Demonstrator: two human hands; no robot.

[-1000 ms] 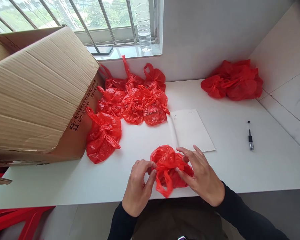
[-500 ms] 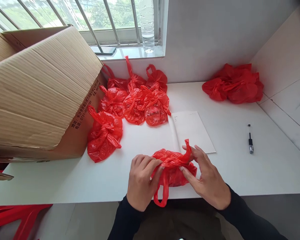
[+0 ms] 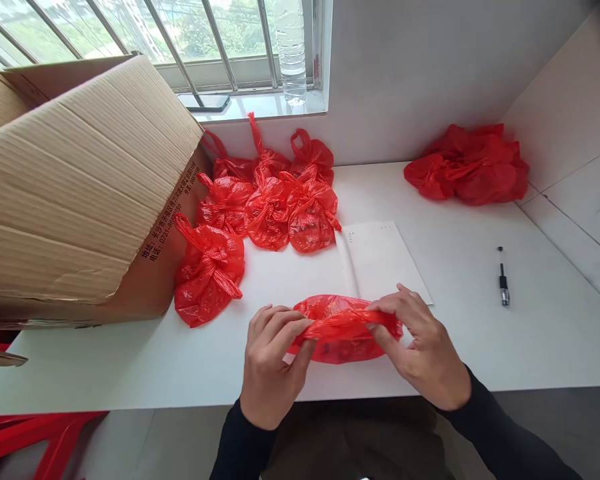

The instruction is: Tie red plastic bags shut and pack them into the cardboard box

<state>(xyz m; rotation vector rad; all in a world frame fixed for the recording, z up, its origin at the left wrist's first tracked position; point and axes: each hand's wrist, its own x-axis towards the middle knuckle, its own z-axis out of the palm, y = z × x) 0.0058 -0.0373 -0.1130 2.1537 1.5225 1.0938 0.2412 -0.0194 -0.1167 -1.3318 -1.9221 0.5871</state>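
Note:
A small red plastic bag (image 3: 343,327) lies on the white table (image 3: 480,333) near its front edge. My left hand (image 3: 270,360) pinches the bag's left handle, and my right hand (image 3: 425,347) grips its right handle. Both handles are stretched sideways across the top of the bag. The bag's contents are hidden. Just behind it lies an open white notebook (image 3: 385,257).
Several tied red bags (image 3: 270,200) cluster beside a tipped cardboard box (image 3: 75,187) at the left. A heap of red bags (image 3: 470,167) sits at the back right. A pen (image 3: 503,280) lies on the right. A water bottle (image 3: 293,53) and a phone (image 3: 205,101) rest on the windowsill.
The bag's handles, loose and one hanging down before, are now pulled taut sideways between my hands. My hands have moved apart and the bag has flattened.

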